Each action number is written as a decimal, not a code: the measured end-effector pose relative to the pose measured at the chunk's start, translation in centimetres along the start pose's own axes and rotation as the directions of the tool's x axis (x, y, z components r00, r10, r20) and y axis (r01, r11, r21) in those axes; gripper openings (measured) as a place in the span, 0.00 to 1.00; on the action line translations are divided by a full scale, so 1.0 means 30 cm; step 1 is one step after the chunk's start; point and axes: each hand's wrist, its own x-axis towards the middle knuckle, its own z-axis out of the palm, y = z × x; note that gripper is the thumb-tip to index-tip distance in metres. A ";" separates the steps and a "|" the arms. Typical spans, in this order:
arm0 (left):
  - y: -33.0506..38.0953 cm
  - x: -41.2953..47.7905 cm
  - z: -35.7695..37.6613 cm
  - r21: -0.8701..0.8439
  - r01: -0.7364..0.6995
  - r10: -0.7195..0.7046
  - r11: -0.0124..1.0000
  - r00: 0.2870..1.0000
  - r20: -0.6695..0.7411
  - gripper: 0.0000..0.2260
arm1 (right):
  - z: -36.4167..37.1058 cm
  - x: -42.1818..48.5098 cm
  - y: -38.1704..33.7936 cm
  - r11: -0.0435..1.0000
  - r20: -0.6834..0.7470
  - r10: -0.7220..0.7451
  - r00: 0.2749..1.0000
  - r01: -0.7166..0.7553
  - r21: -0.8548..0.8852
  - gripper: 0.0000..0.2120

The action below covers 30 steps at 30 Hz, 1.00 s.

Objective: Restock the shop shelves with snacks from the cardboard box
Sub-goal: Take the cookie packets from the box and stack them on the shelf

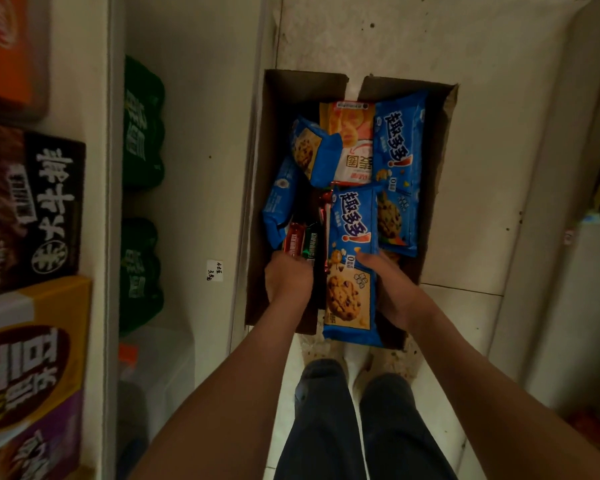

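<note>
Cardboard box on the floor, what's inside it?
The brown cardboard box holds several blue cookie packets, an orange-and-white snack packet and small red and green wrapped bars. Whatever lies beneath them, and the box's bottom, is covered.

Left grip (288,280), right grip (394,294): both outstretched.

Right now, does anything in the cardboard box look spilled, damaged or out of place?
Nothing spilled or torn. The brown cardboard box is just jumbled: one small blue cookie pack lies tilted across the others, another blue pack stands on edge along the left wall.
</note>
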 end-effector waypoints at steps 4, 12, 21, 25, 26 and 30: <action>0.069 0.007 0.002 -0.192 -0.096 0.098 0.977 0.995 0.001 0.15 | 0.033 0.029 0.010 0.999 -0.042 -0.025 0.999 0.027 0.038 0.15; 0.204 -0.020 -0.054 -0.593 0.173 0.122 0.786 0.898 0.423 0.22 | 0.078 0.001 -0.015 0.947 -0.129 -0.163 0.978 0.192 0.257 0.29; 0.121 -0.128 -0.077 -0.559 0.147 0.304 0.816 0.714 0.631 0.13 | 0.102 -0.080 -0.084 0.922 -0.065 -0.239 0.969 0.248 0.298 0.22; 0.135 -0.164 -0.130 -0.622 0.085 0.367 0.778 0.743 0.560 0.16 | 0.142 -0.118 -0.125 0.886 -0.118 -0.254 0.960 0.280 0.370 0.25; 0.145 -0.170 -0.146 -0.641 0.069 0.378 0.764 0.758 0.532 0.17 | 0.152 -0.116 -0.141 0.880 -0.157 -0.280 0.947 0.318 0.352 0.26; 0.166 -0.174 -0.194 -0.728 0.004 0.401 0.685 0.833 0.382 0.17 | 0.186 -0.053 -0.246 0.889 -0.322 -0.438 0.839 0.458 -0.014 0.19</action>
